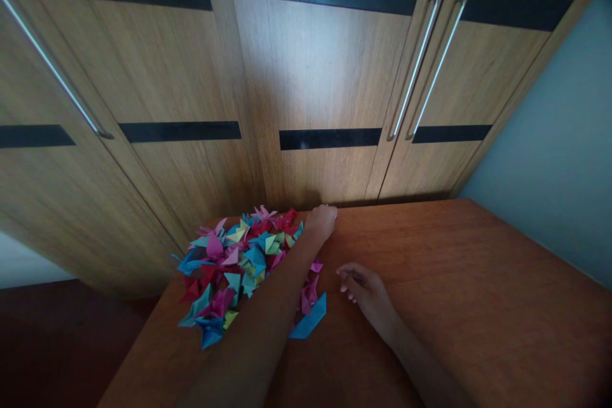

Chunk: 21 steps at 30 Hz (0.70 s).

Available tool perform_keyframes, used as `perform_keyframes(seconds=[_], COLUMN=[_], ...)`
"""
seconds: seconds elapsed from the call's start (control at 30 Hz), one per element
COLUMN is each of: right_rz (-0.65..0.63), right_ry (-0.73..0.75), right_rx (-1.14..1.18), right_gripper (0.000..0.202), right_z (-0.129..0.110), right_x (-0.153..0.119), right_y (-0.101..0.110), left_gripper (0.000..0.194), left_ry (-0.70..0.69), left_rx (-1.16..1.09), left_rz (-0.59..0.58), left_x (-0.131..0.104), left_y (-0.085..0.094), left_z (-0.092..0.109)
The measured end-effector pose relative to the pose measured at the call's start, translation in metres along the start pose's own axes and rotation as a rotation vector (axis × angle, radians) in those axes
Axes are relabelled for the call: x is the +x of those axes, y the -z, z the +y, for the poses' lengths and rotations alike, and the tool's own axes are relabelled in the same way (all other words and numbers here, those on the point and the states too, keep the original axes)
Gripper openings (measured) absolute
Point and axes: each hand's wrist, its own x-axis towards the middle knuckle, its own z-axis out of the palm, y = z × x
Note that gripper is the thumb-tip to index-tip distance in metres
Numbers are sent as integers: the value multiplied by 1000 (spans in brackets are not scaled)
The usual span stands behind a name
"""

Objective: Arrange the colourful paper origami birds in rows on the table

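A heap of folded paper figures [255, 258] in pink, red, blue, green and yellow lies on the left part of the table. They look like origami pieces with pointed tips. My left hand [321, 220] reaches over the heap to its far right edge, curled closed, and its fingers are turned away, so anything in them is hidden. My left forearm covers part of the pile. Right of the heap, my right hand [363, 290] hovers just over the table with loosely bent fingers, apart and holding nothing visible. A flat blue folded paper [310, 319] lies between my left forearm and right hand.
The reddish-brown wooden table [468, 280] stands against a wooden wardrobe [325, 70] with dark bands. Long metal handles [415, 67] run down its doors. A pale wall [549, 140] bounds the right side, and dark floor [62, 344] shows at lower left.
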Motion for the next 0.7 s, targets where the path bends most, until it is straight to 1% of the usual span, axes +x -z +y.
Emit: perform_keyframes(seconds=[0.33,0.53,0.7], right_rz=[-3,-15,-16], right_ry=[-15,-4,-5], right_rx=[0,-7,-21], right_gripper=[25,26,27], right_z=[1,1,1], right_x=[0,0,1], right_y=[0,0,1], left_gripper=[29,30,26], left_ry=[-6,-9,7], left_rx=[27,22,22], left_rz=[3,-3,-2], left_x=[1,0,-4], left_y=[-4,-2,2], left_z=[-1,-1,1])
